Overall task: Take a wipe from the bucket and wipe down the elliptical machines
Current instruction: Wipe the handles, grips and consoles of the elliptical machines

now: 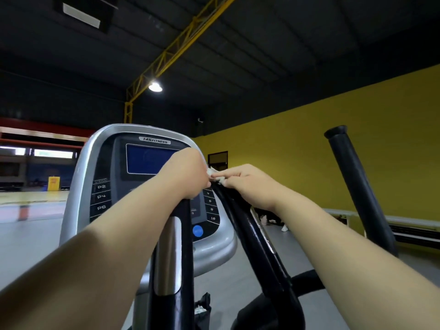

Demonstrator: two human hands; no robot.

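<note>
1. Two hands were raised close together before the console (112, 163) of the elliptical machine (214, 248), almost touching each other
2. The wipe (215, 174), a small crumpled white piece, was seen between them, at the top end of the slanted black bar (250, 234)
3. The fingers (228, 173) of the right hand (250, 184) were curled and pressed together on the wipe, which was pinched against the bar's top
4. The left hand (188, 172) was closed over the top of the near upright bar (185, 234); its fingers were hidden behind the knuckles, so it could not be told whether the wipe was touched by them as well
5. The long axis of the slanted black bar was seen to run from the wipe down and back toward the person, beneath the right forearm; the rest of its length was therefore judged to lie below the fingers, and a downward stroke by the right hand, the nearer one, was judged to be called for
6. A second black handle (357, 186) was seen well apart to the right
</note>
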